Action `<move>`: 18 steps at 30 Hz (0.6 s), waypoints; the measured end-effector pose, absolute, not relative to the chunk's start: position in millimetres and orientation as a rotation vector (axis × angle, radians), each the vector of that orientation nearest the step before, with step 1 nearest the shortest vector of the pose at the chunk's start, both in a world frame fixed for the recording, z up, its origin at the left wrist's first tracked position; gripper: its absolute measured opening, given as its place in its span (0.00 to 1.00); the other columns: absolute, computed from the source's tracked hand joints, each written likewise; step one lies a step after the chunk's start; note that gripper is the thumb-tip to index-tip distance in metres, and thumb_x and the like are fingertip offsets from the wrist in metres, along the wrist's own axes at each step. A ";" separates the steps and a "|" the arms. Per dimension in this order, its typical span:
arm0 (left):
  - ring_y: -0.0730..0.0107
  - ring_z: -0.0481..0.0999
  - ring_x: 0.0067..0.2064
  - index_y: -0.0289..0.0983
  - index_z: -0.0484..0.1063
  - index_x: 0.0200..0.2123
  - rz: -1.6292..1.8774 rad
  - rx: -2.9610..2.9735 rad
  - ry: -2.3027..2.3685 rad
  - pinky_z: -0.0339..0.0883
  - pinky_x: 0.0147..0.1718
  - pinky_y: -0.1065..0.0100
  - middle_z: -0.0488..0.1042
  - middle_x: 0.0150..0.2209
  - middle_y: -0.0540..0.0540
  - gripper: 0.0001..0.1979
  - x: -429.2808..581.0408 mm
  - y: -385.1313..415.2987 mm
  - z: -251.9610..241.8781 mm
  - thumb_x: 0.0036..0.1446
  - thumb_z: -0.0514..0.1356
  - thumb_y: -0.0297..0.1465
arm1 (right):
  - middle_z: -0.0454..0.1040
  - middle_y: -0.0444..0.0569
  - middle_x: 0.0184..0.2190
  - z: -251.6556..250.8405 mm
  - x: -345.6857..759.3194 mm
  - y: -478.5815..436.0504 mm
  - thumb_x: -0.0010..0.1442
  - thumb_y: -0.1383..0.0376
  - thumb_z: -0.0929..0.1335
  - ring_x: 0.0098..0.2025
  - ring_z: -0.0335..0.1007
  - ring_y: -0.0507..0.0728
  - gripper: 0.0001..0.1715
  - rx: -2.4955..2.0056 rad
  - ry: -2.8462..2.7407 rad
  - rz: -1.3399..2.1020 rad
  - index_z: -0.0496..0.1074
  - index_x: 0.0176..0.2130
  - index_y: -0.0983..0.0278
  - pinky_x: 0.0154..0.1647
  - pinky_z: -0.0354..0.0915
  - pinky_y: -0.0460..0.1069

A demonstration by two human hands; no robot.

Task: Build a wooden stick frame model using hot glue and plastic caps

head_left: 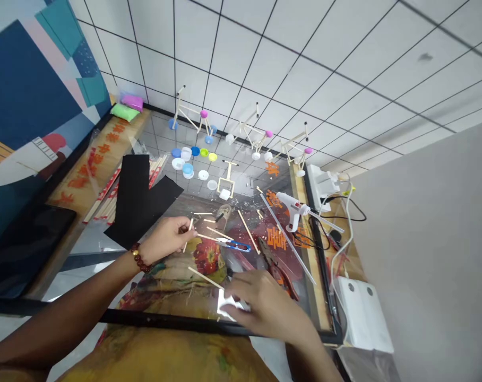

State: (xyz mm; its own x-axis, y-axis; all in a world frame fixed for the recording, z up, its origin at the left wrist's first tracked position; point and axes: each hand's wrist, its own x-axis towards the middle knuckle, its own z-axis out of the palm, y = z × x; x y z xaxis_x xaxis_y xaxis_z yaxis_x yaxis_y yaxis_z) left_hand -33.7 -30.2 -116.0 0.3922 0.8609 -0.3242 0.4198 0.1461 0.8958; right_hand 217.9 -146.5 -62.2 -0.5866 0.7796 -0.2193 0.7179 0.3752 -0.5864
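My left hand (170,237) pinches a short wooden stick (189,236) that stands nearly upright between thumb and fingers. Near the front edge, my right hand (252,300) is over a white piece (227,306), its fingers curled down; whether they grip it is unclear. A thin stick (204,277) reaches up and left from that hand. Between the hands lie blue-handled snips (238,245), with loose sticks (219,232) beside them. A longer stick (248,232) lies to their right. Red-handled pliers (278,273) rest just beyond my right hand.
Black sheets (135,204) and bundled sticks lie at left. Bottle caps (188,168) and several stick frames (227,180) are at the back. A white glue gun (293,209), a clear rod and cables are at right, near a white box (364,313).
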 end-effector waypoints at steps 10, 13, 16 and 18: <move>0.74 0.66 0.18 0.37 0.69 0.24 0.497 1.537 1.265 0.54 0.19 0.73 0.67 0.17 0.54 0.11 -31.7 -31.3 -115.2 0.53 0.58 0.38 | 0.73 0.43 0.24 -92.0 181.8 -110.8 0.54 0.71 0.67 0.26 0.64 0.51 0.05 -1.529 -2.584 1.067 0.69 0.27 0.62 0.26 0.48 0.46; 0.74 0.66 0.18 0.37 0.72 0.35 0.528 1.507 1.266 0.55 0.18 0.73 0.70 0.22 0.54 0.11 -31.9 -31.7 -121.2 0.54 0.58 0.38 | 0.68 0.40 0.21 -98.0 187.2 -107.5 0.49 0.74 0.66 0.23 0.59 0.48 0.06 -1.429 -2.330 1.313 0.68 0.26 0.63 0.25 0.50 0.44; 0.74 0.66 0.18 0.37 0.72 0.42 0.549 1.523 1.270 0.56 0.18 0.72 0.68 0.22 0.54 0.15 -31.5 -31.5 -124.3 0.54 0.59 0.38 | 0.64 0.39 0.21 -110.0 192.1 -102.1 0.50 0.71 0.67 0.22 0.56 0.47 0.04 -1.346 -1.910 1.583 0.67 0.26 0.64 0.23 0.52 0.43; 0.74 0.66 0.19 0.37 0.72 0.44 0.553 1.550 1.280 0.56 0.19 0.72 0.67 0.21 0.55 0.16 -31.2 -31.3 -124.1 0.54 0.59 0.38 | 0.62 0.39 0.20 -118.2 193.3 -98.3 0.52 0.67 0.68 0.22 0.54 0.47 0.06 -1.311 -1.680 1.663 0.67 0.25 0.64 0.23 0.52 0.43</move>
